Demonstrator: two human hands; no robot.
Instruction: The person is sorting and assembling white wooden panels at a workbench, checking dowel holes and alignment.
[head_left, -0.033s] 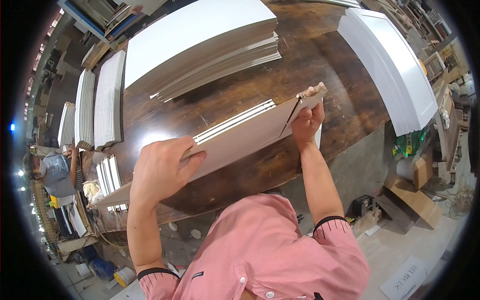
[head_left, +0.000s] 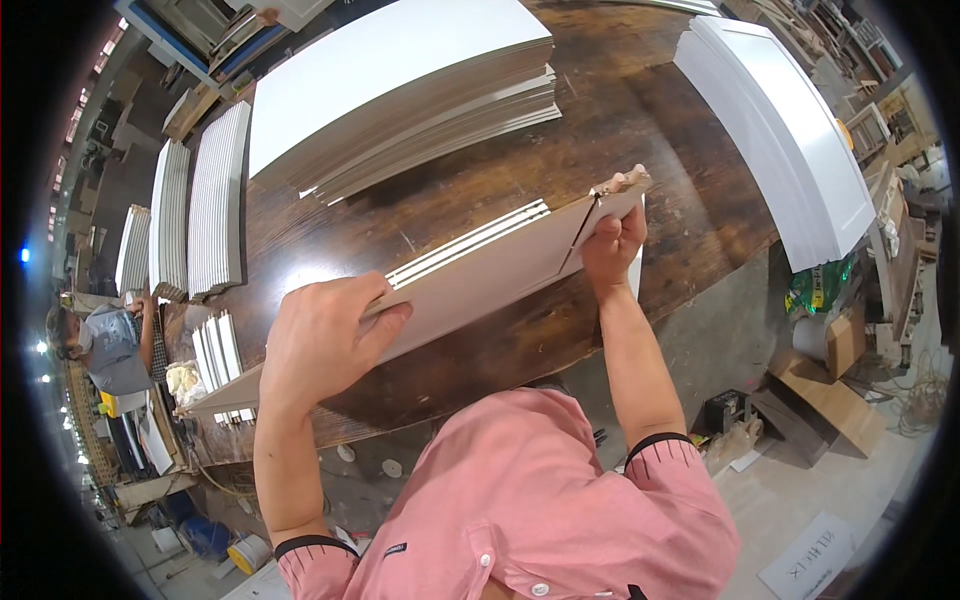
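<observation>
my left hand grips a long pale board mid-frame, my right hand pinches its right end, white stack up top

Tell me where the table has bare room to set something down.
The widest bare patch lies on the brown table, between the big panel stack and the right stack. White stacks and the held board crowd the left end.

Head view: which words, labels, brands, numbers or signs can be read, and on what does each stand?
White sheet, lower right: dark characters, wording not transcribed.
Pink shirt: small dark label, too small to read.
Green package, right: print too blurred to read.
Held panel: no lettering visible.
</observation>
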